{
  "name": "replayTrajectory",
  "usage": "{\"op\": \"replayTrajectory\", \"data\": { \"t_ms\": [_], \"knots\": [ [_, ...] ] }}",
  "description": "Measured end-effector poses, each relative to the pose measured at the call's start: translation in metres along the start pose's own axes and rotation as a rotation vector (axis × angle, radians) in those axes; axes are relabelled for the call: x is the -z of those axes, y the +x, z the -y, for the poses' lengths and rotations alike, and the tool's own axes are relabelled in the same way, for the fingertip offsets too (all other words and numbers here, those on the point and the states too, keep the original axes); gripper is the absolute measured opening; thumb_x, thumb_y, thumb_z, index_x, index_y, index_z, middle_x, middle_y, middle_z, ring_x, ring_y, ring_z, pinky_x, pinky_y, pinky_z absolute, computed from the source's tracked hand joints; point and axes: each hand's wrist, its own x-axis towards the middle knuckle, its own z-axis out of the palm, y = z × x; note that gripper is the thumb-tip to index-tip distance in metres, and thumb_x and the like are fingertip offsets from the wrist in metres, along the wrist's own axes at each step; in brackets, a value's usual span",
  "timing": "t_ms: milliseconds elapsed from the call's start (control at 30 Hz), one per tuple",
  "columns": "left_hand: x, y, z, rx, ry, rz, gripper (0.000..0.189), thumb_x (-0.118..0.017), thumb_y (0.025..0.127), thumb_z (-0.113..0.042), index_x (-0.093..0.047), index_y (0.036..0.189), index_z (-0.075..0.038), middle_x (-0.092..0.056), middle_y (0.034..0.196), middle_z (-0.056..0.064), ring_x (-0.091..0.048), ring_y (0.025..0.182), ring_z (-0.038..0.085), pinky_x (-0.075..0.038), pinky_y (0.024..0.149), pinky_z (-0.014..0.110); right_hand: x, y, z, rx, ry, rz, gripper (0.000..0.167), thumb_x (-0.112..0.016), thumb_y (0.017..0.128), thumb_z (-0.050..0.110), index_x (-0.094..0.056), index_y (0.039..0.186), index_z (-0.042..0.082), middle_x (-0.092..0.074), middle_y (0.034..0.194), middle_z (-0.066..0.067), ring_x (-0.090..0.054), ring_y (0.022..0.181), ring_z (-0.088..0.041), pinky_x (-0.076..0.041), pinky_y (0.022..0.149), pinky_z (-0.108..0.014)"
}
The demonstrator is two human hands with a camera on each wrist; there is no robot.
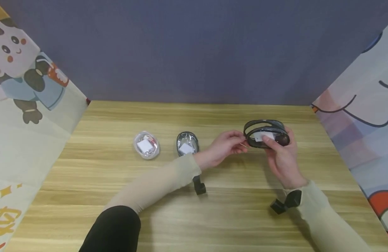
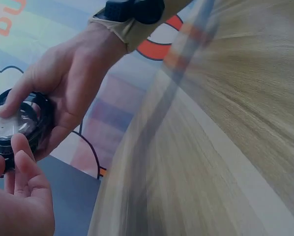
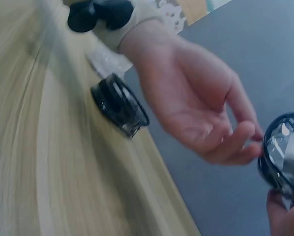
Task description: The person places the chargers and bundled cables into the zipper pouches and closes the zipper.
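My right hand [image 1: 285, 161] holds a black-rimmed oval clear case [image 1: 282, 139] above the table, its thumb pressing on the front near a white square item [image 1: 260, 135]. Two dark rims stand apart on the case, as if lid and base are parted. From the left, my left hand [image 1: 223, 147] pinches the case's edge with thumb and forefinger; what lies between the fingertips is mostly hidden. In the right wrist view the other left fingers are loosely bent. Left of that hand, a second black-rimmed clear case [image 1: 187, 137] lies on the table, partly covered by the left wrist.
A white-rimmed clear case [image 1: 146, 144] with a white square item and red-and-white contents lies further left. The wooden table [image 1: 187, 224] meets a dark grey-blue back panel [image 1: 194, 52]. Printed cartoon panels [image 1: 30, 147] stand along both sides.
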Motion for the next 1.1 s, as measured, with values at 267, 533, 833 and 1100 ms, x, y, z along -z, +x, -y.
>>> {"op": "replayTrajectory", "data": {
  "t_ms": [267, 533, 833, 1100],
  "knots": [
    [0.007, -0.004, -0.004, -0.007, 0.027, -0.017, 0.023, -0.056, 0.099, -0.002, -0.058, 0.118, 0.010, -0.067, 0.096, 0.016, -0.066, 0.077, 0.015, -0.053, 0.094, 0.048, 0.006, -0.003, -0.003, 0.029, -0.138, 0.070, 0.052, -0.057, 0.080, -0.032, -0.054, 0.120, 0.001, -0.055, 0.122, -0.019, -0.062, 0.102, -0.025, -0.058, 0.085, -0.033],
    [0.012, -0.009, -0.012, -0.053, 0.082, -0.083, 0.019, -0.053, 0.099, -0.005, -0.060, 0.109, 0.009, -0.065, 0.085, 0.007, -0.063, 0.073, 0.015, -0.058, 0.078, 0.033, 0.010, -0.006, -0.004, 0.021, -0.457, 0.221, 0.047, -0.061, 0.082, -0.026, -0.053, 0.118, 0.003, -0.063, 0.121, -0.014, -0.064, 0.105, -0.020, -0.057, 0.086, -0.025],
    [0.020, -0.013, -0.018, -0.085, 0.149, -0.090, 0.017, -0.055, 0.100, -0.007, -0.062, 0.107, 0.007, -0.064, 0.085, 0.005, -0.062, 0.073, 0.013, -0.056, 0.085, 0.043, 0.012, -0.006, -0.006, 0.082, -0.914, 0.200, 0.038, -0.078, 0.081, -0.005, -0.060, 0.113, 0.004, -0.066, 0.110, -0.002, -0.064, 0.102, -0.013, -0.054, 0.085, -0.018],
    [0.029, -0.018, -0.023, -0.050, 0.225, -0.053, 0.020, -0.058, 0.100, -0.008, -0.063, 0.113, 0.006, -0.066, 0.091, 0.010, -0.064, 0.077, 0.015, -0.055, 0.091, 0.048, 0.011, -0.010, -0.011, 0.101, -0.960, 0.206, 0.043, -0.079, 0.081, -0.006, -0.060, 0.118, 0.005, -0.065, 0.112, 0.001, -0.063, 0.102, -0.011, -0.053, 0.085, -0.016]
  ]
}}
